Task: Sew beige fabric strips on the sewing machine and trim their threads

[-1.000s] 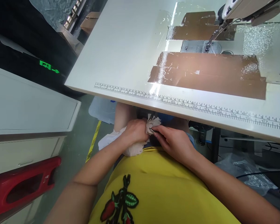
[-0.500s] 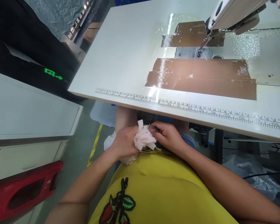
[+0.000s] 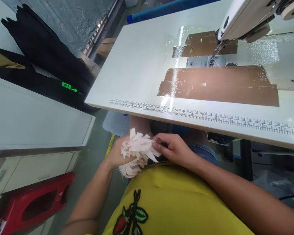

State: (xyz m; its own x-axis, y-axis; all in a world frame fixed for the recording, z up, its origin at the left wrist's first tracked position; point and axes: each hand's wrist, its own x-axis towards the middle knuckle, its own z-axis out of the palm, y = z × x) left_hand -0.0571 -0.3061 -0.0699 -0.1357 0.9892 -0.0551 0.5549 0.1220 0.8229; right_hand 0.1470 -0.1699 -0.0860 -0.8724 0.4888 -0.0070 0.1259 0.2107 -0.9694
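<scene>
My left hand is closed around a bunch of pale pink fabric pieces above my lap. Their cut, frayed ends fan out over the fingers, and more folded layers hang below. At the right side of the bunch, my right hand is closed in a pinch, its fingertips against the fabric edge. A small dark thin tool shows between its thumb and fingers; its kind is too hidden to tell. Both hands are just below the front edge of the white sewing table.
A sewing machine stands on the table, with brown tape around its needle plate. A printed ruler runs along the front edge. To the left are a white cabinet, a red plastic stool and dark cloth.
My left hand has shifted left and turned, so more of the fabric bunch shows, spread toward my right hand. My right hand stays at the fabric's right side. The view has moved slightly.
</scene>
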